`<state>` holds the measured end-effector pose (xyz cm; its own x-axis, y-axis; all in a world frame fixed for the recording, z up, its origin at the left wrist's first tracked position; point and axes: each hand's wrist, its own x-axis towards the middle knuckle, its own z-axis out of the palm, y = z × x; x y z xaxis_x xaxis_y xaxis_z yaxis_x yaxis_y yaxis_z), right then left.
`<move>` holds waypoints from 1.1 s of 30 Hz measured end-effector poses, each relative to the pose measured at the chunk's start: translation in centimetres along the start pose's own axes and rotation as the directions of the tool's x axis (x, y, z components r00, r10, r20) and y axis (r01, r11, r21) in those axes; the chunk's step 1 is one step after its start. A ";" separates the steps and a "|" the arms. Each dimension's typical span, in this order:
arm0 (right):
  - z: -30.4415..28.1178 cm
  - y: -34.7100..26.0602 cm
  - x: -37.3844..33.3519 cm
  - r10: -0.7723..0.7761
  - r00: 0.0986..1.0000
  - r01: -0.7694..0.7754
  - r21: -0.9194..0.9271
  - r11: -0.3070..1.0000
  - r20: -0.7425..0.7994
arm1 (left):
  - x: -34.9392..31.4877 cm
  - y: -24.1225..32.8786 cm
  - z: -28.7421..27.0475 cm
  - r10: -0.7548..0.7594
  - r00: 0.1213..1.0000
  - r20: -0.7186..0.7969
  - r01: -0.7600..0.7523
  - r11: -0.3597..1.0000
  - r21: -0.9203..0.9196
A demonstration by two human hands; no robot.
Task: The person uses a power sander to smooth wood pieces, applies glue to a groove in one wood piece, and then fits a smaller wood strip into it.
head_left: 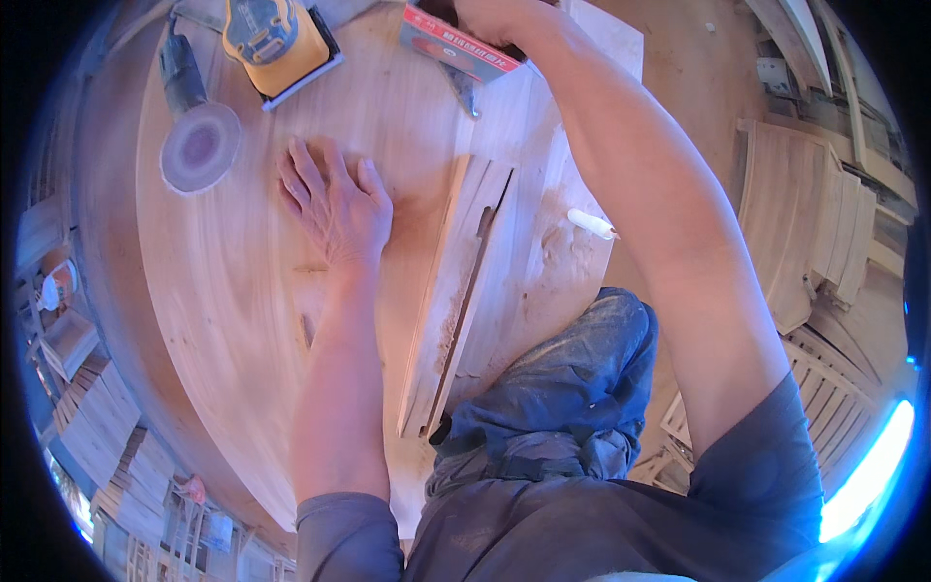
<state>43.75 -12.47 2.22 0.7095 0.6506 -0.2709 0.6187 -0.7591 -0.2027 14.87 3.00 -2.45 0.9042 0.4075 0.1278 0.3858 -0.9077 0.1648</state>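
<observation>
The cardboard box (pixel 458 48) is slanting forward-right of the left hand's (pixel 341 213) spread fingers; the nearer right hand (pixel 493 17) is touching it, grip hidden.

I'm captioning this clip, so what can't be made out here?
Head view:
Right hand: cut off by upper edge, fingertips unseen.
Red and grey box: cut off by that edge; contents unseen.
Yellow sander: upper end lost past that edge.
Wooden pieces, left rim: too small and blurred.
</observation>
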 end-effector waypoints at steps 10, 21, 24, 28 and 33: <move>-5.9 -2.8 -4.8 0.052 0.992 0.003 0.431 0.902 -0.116 | -0.1 -0.4 0.3 -0.010 1.000 -0.018 0.011 1.000 0.018; 0.6 -9.0 -21.2 0.287 0.958 -0.227 0.625 0.747 0.005 | -0.2 0.0 0.1 -0.043 0.999 -0.034 0.042 0.999 -0.011; 1.5 -10.2 -22.5 0.272 0.957 -0.150 0.640 0.754 -0.096 | -0.3 -0.1 0.3 -0.049 0.998 -0.038 0.048 0.999 -0.020; 2.2 -10.5 -23.9 0.303 0.935 -0.113 0.655 0.747 -0.185 | -0.4 -0.4 0.7 -0.053 0.997 -0.053 0.051 0.998 -0.031; 2.6 -10.8 -24.6 0.251 0.925 -0.044 0.576 0.816 -0.285 | -0.3 -0.4 0.9 -0.051 0.998 -0.044 0.048 0.997 -0.066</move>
<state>18.75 -20.34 8.60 0.9077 0.4182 -0.0336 0.2792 -0.6620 -0.6955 14.61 3.16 -3.45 0.8744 0.4573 0.1622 0.4157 -0.8785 0.2354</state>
